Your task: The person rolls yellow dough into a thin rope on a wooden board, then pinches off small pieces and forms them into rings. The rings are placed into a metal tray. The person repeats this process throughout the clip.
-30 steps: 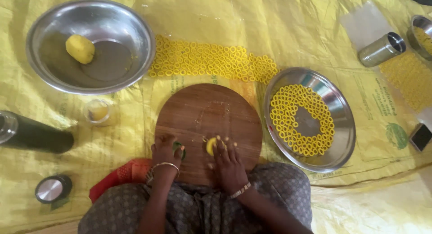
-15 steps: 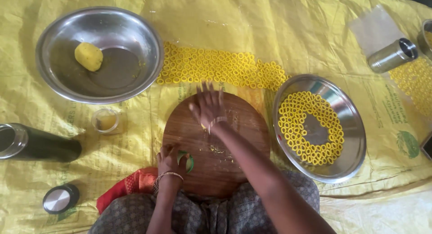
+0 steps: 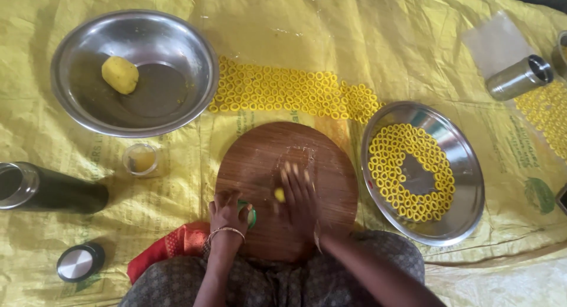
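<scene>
Two hands on the round wooden board (image 3: 260,159): right hand (image 3: 298,197) flat, fingers spread, pressing a yellow dough bit (image 3: 279,195) (blurred), left hand (image 3: 227,212) clamped on a small green cap (image 3: 252,217), steadying it at the board's edge

- The left hand (image 3: 227,213) is resting near the body, fingers curled, a bangle circling its wrist.
- The right hand (image 3: 297,196) is lying flat, palm down, fingers spread and pointing far, motion-blurred.

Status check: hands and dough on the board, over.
Right hand flat on small yellow dough piece, round wooden board. Left hand holds small green object at board edge. Nothing blocking.
</scene>
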